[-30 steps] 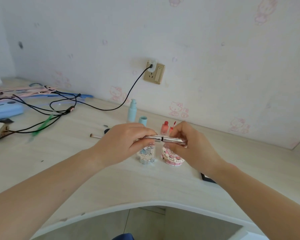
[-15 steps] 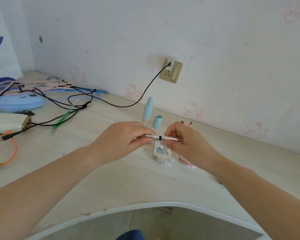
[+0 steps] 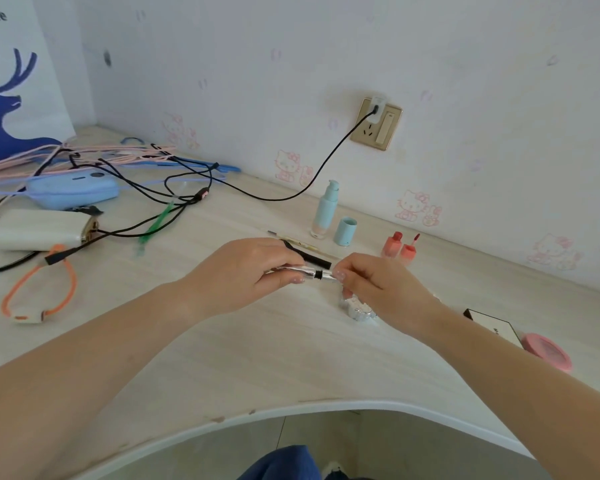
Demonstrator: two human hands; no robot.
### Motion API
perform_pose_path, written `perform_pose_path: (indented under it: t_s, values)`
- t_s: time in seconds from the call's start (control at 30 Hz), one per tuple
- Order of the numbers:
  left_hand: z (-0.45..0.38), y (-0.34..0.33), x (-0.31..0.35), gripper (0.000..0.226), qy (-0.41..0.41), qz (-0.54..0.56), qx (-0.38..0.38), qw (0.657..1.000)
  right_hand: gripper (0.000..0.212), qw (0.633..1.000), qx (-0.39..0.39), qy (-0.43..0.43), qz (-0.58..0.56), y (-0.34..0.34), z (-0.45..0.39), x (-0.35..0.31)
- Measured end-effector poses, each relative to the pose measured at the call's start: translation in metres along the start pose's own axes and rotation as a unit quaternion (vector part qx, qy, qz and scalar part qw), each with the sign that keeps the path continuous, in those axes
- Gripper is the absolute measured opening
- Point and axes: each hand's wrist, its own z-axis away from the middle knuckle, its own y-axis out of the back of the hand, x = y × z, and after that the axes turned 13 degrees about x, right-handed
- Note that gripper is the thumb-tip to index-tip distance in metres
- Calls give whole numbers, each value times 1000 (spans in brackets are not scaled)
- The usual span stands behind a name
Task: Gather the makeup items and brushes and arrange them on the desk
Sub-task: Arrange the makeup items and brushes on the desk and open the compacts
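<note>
Right now a slim silver makeup tube (image 3: 300,271) hangs just above the table (image 3: 284,358), its long axis lying level and running left to right across the view, black collar toward the right. The left hand (image 3: 246,271) curls its grip round the barrel, while the right hand (image 3: 374,282) pinches the other end between fingertips. It looks light, rigid and slick, so a hold on each end near the black joint seems safest. Just beneath the right hand sits a silver compact (image 3: 357,308). Beyond the tube stand a pale blue pump bottle (image 3: 326,209), its cap (image 3: 345,231) and two pink lip tints (image 3: 400,245).
</note>
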Motion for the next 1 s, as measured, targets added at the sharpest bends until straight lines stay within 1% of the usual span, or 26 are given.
perform_pose_path:
  t_s: [0.1, 0.13, 0.3, 0.5, 0.6, 0.73, 0.9, 1.0]
  values:
    - [5, 2, -13, 38, 19, -5, -23, 1000, 9, 1000, 16, 16, 10, -14, -2, 5]
    - [7, 2, -17, 39, 26, -9, -30, 999, 7, 999, 21, 20, 23, -18, -3, 7]
    - [11, 1, -34, 39, 52, -10, -47, 997, 8, 998, 43, 24, 39, -30, -7, 11]
    - [11, -3, -56, 34, 48, -26, -47, 997, 9, 996, 51, 20, 77, -41, -15, 23]
    - [11, -8, -66, 36, 55, -28, -42, 997, 12, 994, 56, 26, 92, -44, -22, 29]
    - [7, -17, -73, 42, 72, -50, -47, 995, 18, 986, 64, 42, 151, -50, -31, 35]
    - [3, -25, -79, 25, 69, -106, -63, 990, 20, 977, 52, 50, 202, -54, -39, 42]
    - [2, -27, -81, 22, 69, -125, -68, 987, 19, 974, 46, 56, 215, -58, -41, 46]
